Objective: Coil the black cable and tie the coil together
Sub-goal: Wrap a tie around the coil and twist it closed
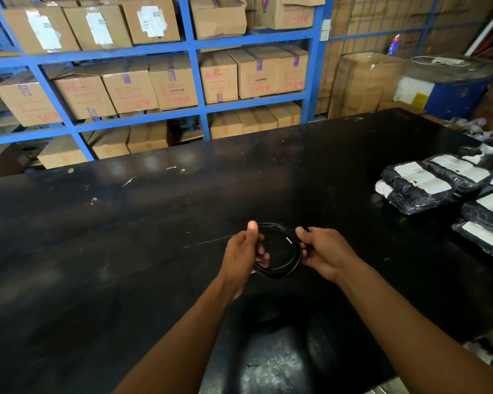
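Observation:
The black cable (289,267) is wound into a round coil and held just above the black table (125,251), between both hands. My left hand (244,248) grips the coil's left side, thumb up on the top edge and fingers curled through the loop. My right hand (322,251) pinches the coil's right side near the top. A small white mark shows on the cable close to my right thumb. The cable is hard to tell from the dark tabletop behind it.
Several bagged black cable bundles with white labels (427,183) lie stacked at the table's right edge. Blue shelving (195,66) full of cardboard boxes stands behind the table. A large open carton (362,81) and a blue bin are at the back right.

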Demonstrator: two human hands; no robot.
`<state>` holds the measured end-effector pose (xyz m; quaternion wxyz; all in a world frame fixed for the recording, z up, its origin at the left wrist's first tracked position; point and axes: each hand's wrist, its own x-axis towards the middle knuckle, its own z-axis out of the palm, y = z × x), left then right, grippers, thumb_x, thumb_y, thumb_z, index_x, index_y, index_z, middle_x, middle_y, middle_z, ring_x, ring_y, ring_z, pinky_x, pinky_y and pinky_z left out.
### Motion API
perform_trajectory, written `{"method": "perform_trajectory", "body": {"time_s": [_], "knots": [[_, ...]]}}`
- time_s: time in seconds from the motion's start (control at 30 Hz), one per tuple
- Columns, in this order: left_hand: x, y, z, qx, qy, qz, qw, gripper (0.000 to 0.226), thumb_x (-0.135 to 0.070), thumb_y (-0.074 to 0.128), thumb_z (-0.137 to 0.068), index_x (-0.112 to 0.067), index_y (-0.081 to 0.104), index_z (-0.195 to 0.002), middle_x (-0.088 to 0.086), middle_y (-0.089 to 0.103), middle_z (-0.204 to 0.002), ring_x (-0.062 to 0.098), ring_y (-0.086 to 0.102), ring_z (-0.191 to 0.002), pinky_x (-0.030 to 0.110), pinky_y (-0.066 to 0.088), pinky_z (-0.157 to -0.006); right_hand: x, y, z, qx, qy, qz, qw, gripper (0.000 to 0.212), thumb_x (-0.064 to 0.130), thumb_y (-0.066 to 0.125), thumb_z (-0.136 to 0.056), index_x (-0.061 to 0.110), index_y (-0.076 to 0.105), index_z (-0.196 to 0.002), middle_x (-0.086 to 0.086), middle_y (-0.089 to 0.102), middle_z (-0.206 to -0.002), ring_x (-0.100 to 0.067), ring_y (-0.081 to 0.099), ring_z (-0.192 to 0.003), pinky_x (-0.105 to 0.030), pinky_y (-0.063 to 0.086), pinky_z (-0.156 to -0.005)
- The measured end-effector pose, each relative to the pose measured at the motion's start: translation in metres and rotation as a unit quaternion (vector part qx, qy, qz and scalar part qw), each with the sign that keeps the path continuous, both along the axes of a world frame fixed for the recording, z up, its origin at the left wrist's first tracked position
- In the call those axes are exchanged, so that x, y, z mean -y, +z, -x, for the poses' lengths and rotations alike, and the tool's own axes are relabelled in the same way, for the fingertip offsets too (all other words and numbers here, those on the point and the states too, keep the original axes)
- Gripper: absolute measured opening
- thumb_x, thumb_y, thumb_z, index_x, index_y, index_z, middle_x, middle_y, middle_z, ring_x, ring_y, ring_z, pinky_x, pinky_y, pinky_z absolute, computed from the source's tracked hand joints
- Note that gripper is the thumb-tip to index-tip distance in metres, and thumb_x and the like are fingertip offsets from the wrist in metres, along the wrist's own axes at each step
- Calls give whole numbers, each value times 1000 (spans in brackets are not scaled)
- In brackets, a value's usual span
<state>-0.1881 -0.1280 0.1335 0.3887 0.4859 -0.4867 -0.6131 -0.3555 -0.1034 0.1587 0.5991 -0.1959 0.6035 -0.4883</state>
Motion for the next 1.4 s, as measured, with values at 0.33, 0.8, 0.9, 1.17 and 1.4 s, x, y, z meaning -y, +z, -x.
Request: {"method": "perform_trajectory", "body": {"time_s": [0.33,0.8,0.9,1.17,1.4], "knots": [[3,19,14,17,-79,-46,996,42,-43,29,-107,-16,49,-81,-12,34,-46,5,27,-39,20,23,-36,-24,4,12,-184,112,38,976,19,17,60,-91,23,72,-105,-4,73,-103,-20,67,-97,-36,51,-76],[-5,7,36,-217,-64,-261,939,18,-18,48,-101,-7,62,-104,5,63,-72,9,57,-52,25,53,-58,-38,-14,23,-81,-76,72,991,18,2,67,-87,11,74,-101,-12,76,-95,-23,72,-93,-38,59,-79],[-7,8,43,-231,-99,-312,916,27,-22,43,-104,-2,60,-109,8,68,-73,13,64,-55,34,54,-80,-40,-16,27,-91,-107,69,988,17,2,64,-89,10,72,-102,-11,74,-94,-21,71,-91,-35,58,-80],[4,-5,77,-162,-90,-296,937,30,-11,30,-103,-9,55,-86,-6,34,-57,3,28,-41,18,36,-43,-43,-43,60,-143,-47,-1,989,18,24,64,-92,11,72,-102,-5,74,-93,-16,67,-79,-35,51,-72],[7,-37,99,-152,-120,-294,936,23,-2,29,-96,-9,50,-101,-2,44,-64,5,34,-50,16,29,-43,-38,-114,138,-454,9,-159,877,19,20,61,-89,21,69,-106,-8,68,-116,-28,63,-107,-45,51,-94]]}}
